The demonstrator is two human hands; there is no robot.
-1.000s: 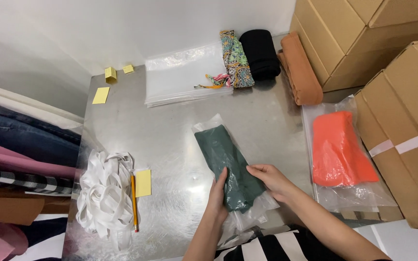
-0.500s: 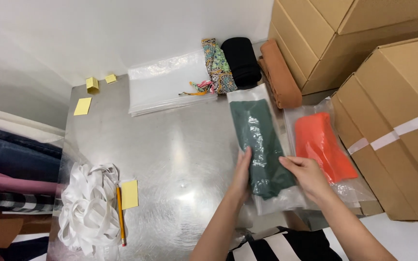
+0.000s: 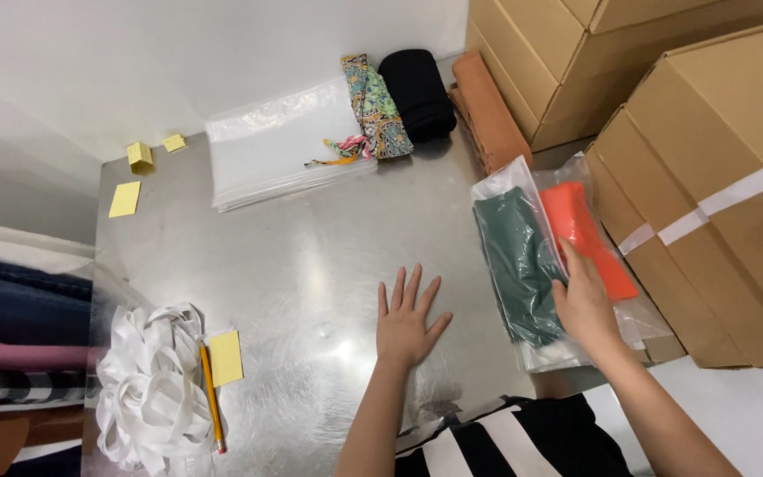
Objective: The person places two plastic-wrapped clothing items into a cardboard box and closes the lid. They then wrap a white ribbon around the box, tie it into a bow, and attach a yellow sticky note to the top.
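The near edge of the bench [image 3: 311, 238] is cut off by the frame and by the person's striped top, and the lower end of the bagged green garment [image 3: 523, 265] is hidden under the right hand [image 3: 586, 309], so how far the clear bag reaches there is hard to judge. The right hand lies palm down on that bag, fingers together and flat, their tips reaching the bagged orange garment [image 3: 589, 238] beneath; it appears to press rather than pinch. Since the earlier frames the green bag has shifted from mid-bench to the right edge, where it now overlaps the orange bag, and the left hand [image 3: 406, 322] has left it: that hand now rests flat on bare steel near the middle of the near edge, fingers spread. The bench is brushed metal with glare. Along the far edge lie a stack of clear plastic bags [image 3: 280, 150], a patterned cloth roll [image 3: 373, 106], a black roll [image 3: 417, 93] and a rust-coloured fold [image 3: 487, 110]. At the near left corner sit a heap of white ribbon [image 3: 147, 389], a pencil [image 3: 211, 397] and a yellow sticky note [image 3: 225, 357]. Cardboard boxes [image 3: 708, 194] stand along the right edge.
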